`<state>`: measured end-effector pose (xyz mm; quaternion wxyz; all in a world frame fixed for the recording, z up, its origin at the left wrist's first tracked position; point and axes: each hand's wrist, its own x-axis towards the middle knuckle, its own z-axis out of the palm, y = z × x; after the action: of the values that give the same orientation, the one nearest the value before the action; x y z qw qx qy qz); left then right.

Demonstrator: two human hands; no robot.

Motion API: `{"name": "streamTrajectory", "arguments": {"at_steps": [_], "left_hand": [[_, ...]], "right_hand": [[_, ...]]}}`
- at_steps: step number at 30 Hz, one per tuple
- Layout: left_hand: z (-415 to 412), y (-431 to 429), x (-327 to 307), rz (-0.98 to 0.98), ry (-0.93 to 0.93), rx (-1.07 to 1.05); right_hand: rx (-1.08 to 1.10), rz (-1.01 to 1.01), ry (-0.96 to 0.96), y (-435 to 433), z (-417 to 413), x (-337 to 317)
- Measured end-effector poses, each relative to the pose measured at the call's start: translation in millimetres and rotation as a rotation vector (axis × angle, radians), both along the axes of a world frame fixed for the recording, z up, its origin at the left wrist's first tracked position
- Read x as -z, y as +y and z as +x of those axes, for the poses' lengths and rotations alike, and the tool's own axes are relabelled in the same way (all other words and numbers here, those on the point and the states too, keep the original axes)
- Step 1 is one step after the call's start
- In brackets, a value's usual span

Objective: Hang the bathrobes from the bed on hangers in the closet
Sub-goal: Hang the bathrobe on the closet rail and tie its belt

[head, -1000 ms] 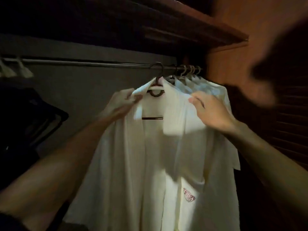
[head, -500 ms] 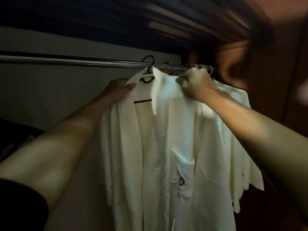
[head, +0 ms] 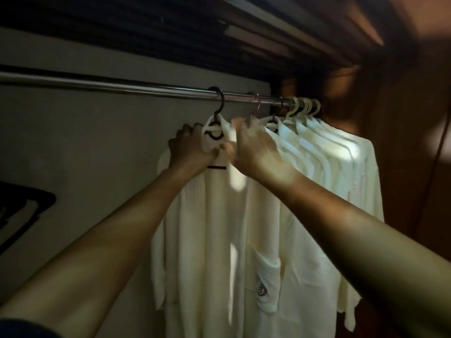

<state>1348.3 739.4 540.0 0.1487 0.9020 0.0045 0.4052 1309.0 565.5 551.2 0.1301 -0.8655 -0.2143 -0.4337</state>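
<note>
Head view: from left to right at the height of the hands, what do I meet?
Left hand → dark round-hooked hanger → right hand → row of cream bathrobes on pale plastic hangers → brown wooden closet wall. The front cream bathrobe, gripped by both hands, spans them, so it has no place.

On my feed: left grip [head: 192, 147] and right grip [head: 256, 150] are bare, forearms [head: 366, 230] bare too, just a dark sleeve [head: 24, 330] edge showing on the left arm [head: 102, 247], bottom corner.
</note>
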Motion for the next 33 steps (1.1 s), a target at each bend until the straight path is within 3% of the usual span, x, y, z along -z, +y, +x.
{"name": "streamTrajectory", "arguments": {"at_steps": [5, 9, 11, 13, 16, 21, 27, 31, 33], "left_hand": [[6.1, 3.6, 4.9, 0.166, 0.064, -0.082], [-1.3, 16.6, 1.2, 0.35, 0.066, -0.318], [-7.3, 20.3, 1.2, 0.197, 0.213, -0.274], [-17.1, 14.6, -0.4, -0.113, 0.31, -0.1], [-30.0, -9.3, 6.1, -0.314, 0.121, 0.062], [-44.3, -11.6, 28.8, -0.13, 0.14, 0.183], [-54.0, 22.1, 23.0, -0.28, 0.038, 0.133], [-50.4, 18.7, 57.4, -0.185, 0.159, 0.116], [-47.8, 13.8, 71.1, -0.274, 0.22, 0.17]], "right_hand": [[0.282, -0.141, -0.109, 11.6, 21.9, 11.6], [0.177, -0.121, -0.1, 3.6, 25.1, 10.8], [0.125, -0.081, -0.093, 4.9, 24.5, 8.5], [0.115, -0.052, -0.145, 8.4, 21.5, 10.7], [0.181, -0.009, -0.18, 17.7, 19.7, 11.9], [0.221, -0.093, -0.173, 19.9, 32.2, 12.8], [0.295, -0.185, -0.152, 14.2, 24.3, 17.7], [0.398, -0.189, -0.06, 13.5, 11.6, 32.8], [0.413, -0.169, -0.048, 14.3, 11.6, 34.8]]}}
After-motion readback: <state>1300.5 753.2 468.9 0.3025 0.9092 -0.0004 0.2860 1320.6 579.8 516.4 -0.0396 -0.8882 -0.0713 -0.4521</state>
